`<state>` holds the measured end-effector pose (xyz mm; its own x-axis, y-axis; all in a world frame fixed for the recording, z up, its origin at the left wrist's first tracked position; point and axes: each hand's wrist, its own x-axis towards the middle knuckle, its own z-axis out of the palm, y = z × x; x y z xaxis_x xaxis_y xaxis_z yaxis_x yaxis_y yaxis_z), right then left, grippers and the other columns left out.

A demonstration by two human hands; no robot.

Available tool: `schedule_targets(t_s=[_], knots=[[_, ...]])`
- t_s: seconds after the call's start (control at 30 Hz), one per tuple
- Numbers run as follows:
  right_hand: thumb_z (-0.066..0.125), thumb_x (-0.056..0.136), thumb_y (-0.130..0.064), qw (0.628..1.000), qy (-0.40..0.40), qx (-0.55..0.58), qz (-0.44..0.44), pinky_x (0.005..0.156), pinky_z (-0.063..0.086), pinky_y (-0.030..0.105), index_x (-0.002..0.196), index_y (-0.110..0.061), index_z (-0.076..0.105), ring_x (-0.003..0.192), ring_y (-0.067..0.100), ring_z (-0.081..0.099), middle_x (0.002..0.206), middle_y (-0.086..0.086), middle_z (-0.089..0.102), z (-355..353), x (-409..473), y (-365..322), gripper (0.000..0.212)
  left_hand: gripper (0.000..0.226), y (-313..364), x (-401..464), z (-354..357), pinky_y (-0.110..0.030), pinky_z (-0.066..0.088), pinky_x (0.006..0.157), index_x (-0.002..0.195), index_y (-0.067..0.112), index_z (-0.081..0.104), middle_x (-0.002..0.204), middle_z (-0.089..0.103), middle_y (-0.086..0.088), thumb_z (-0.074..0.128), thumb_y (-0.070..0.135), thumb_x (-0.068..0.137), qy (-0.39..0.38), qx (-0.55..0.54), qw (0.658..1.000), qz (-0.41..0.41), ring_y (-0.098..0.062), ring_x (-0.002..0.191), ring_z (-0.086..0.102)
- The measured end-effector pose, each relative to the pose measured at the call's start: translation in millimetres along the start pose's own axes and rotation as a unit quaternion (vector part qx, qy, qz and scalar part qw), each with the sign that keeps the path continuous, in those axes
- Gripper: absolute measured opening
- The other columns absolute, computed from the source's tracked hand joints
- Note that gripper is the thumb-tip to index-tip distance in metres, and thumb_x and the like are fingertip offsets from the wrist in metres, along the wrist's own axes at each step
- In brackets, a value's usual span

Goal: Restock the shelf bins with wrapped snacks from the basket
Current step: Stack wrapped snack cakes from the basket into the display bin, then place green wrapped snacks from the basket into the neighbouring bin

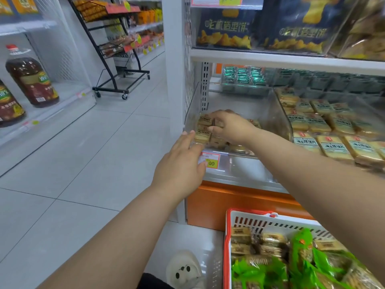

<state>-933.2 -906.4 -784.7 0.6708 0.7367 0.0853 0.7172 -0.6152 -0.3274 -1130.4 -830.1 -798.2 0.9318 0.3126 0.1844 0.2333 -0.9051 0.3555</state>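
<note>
In the head view, a person is crouching at a shop shelf and reaching both bare arms into a clear plastic bin (270, 113) at its left end. The right hand (231, 126) is hovering inside the bin, its grip curling round a small tan wrapped snack (205, 119) at the top of a low stack. The left hand (181, 163) is resting at the bin's front-left corner, fingers straight and flat against the stack's lowest packet, its grip open and holding nothing. A red-and-yellow price tag (211, 161) is showing just below the bin, partly covered by that hand.

The restocking appears to be at an early-to-middle stage: only a small cluster of snacks is sitting in the bin's front-left part, and the rest of its floor is showing bare. The bin just to the right is lying full of larger yellow packets (333, 147). Below the bin, the red-rimmed white basket (248, 221) is holding many more packets, tan ones at its near-shelf side and green-wrapped ones (302, 247) beside them, so much stock looks left to move.

The snacks are looking like small, squarish blocks in crinkly tan wrappers with dark printed labels, stacking neatly but probably sliding easily against each other.
</note>
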Motion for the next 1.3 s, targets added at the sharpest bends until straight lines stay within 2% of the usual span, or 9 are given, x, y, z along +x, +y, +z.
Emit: schedule_targets(t_s=[0.23, 0.43, 0.63, 0.7, 0.8, 0.9, 1.03, 1.13, 1.3], knots=[[0.057, 0.094, -0.016, 0.937, 0.224, 0.266, -0.026, 0.071, 0.044, 0.017, 0.115, -0.024, 0.059, 0.079, 0.004, 0.055, 0.086, -0.012, 0.058, 5, -185, -12, 0.023, 0.034, 35, -40, 23, -0.034, 0.036, 0.105, 0.129, 0.024, 0.057, 0.147, 0.039, 0.006, 0.053, 0.033, 0.097, -0.007, -0.034, 0.999, 0.014, -0.018, 0.137, 0.034], [0.054, 0.097, -0.033, 0.961, -0.037, 0.17, 0.215, 0.059, 0.041, 0.026, 0.076, -0.028, 0.049, 0.081, 0.02, 0.061, 0.075, -0.013, 0.06, 77, -301, 30, 0.022, 0.036, 69, -100, 88, -0.037, 0.045, 0.098, 0.129, 0.024, 0.057, 0.132, 0.051, -0.002, 0.052, 0.04, 0.097, -0.277, 0.035, 0.96, -0.002, -0.024, 0.12, 0.051], [0.039, 0.089, -0.073, 0.907, -0.272, 0.098, 0.306, 0.097, 0.044, 0.035, 0.124, -0.016, 0.057, 0.123, 0.026, 0.054, 0.135, 0.011, 0.056, 143, -358, 30, 0.069, 0.027, 90, -140, 139, -0.032, 0.045, 0.071, 0.117, 0.005, 0.06, 0.102, 0.062, -0.012, 0.044, 0.014, 0.098, -0.457, 0.093, 0.885, -0.013, -0.026, 0.092, 0.058], [0.054, 0.085, -0.065, 0.916, -0.238, 0.125, 0.297, 0.09, 0.045, 0.03, 0.113, -0.017, 0.064, 0.123, 0.026, 0.054, 0.127, 0.013, 0.06, 157, -363, 28, 0.057, 0.034, 95, -145, 143, -0.034, 0.044, 0.076, 0.124, 0.001, 0.057, 0.105, 0.059, -0.013, 0.037, 0.018, 0.103, -0.452, 0.061, 0.888, -0.063, -0.027, 0.099, 0.057], [0.069, 0.078, -0.05, 0.917, -0.146, 0.203, 0.311, 0.058, 0.037, 0.031, 0.079, -0.021, 0.052, 0.088, 0.024, 0.062, 0.086, 0.004, 0.059, 157, -367, 26, 0.034, 0.057, 106, -150, 138, -0.033, 0.041, 0.1, 0.138, 0.005, 0.048, 0.138, 0.052, -0.017, 0.026, 0.047, 0.105, -0.449, -0.047, 0.878, -0.156, -0.031, 0.125, 0.051], [0.073, 0.081, -0.032, 0.888, -0.048, 0.32, 0.325, 0.063, 0.037, 0.027, 0.098, -0.021, 0.042, 0.082, 0.014, 0.054, 0.089, -0.006, 0.053, 142, -371, 27, 0.037, 0.081, 116, -151, 135, -0.039, 0.044, 0.106, 0.141, 0.013, 0.046, 0.143, 0.05, -0.01, 0.033, 0.073, 0.088, -0.419, -0.287, 0.814, -0.281, -0.028, 0.125, 0.053], [0.071, 0.081, -0.04, 0.905, 0.053, 0.352, 0.233, 0.08, 0.044, 0.027, 0.111, -0.033, 0.045, 0.098, 0.006, 0.056, 0.106, -0.014, 0.057, 112, -376, 37, 0.04, 0.042, 131, -140, 123, -0.035, 0.053, 0.095, 0.121, 0.017, 0.062, 0.114, 0.067, -0.002, 0.054, 0.049, 0.095, -0.305, -0.53, 0.722, -0.324, -0.021, 0.103, 0.065], [0.065, 0.087, -0.029, 0.908, 0.104, 0.368, 0.169, 0.094, 0.042, 0.025, 0.108, -0.04, 0.053, 0.109, -0.002, 0.051, 0.115, -0.016, 0.055, 95, -380, 41, 0.026, 0.033, 142, -132, 120, -0.032, 0.054, 0.07, 0.12, 0.012, 0.058, 0.106, 0.069, -0.006, 0.067, 0.026, 0.092, -0.249, -0.533, 0.748, -0.307, -0.018, 0.087, 0.066], [0.054, 0.09, 0.002, 0.843, 0.188, 0.453, 0.22, 0.081, 0.047, 0.014, 0.1, -0.029, 0.062, 0.105, 0.018, 0.06, 0.11, -0.01, 0.062, 69, -386, 55, 0.033, 0.037, 158, -120, 120, -0.043, 0.052, 0.093, 0.121, 0.015, 0.053, 0.109, 0.071, -0.008, 0.07, 0.015, 0.088, -0.255, -0.53, 0.76, -0.279, -0.024, 0.096, 0.068]])
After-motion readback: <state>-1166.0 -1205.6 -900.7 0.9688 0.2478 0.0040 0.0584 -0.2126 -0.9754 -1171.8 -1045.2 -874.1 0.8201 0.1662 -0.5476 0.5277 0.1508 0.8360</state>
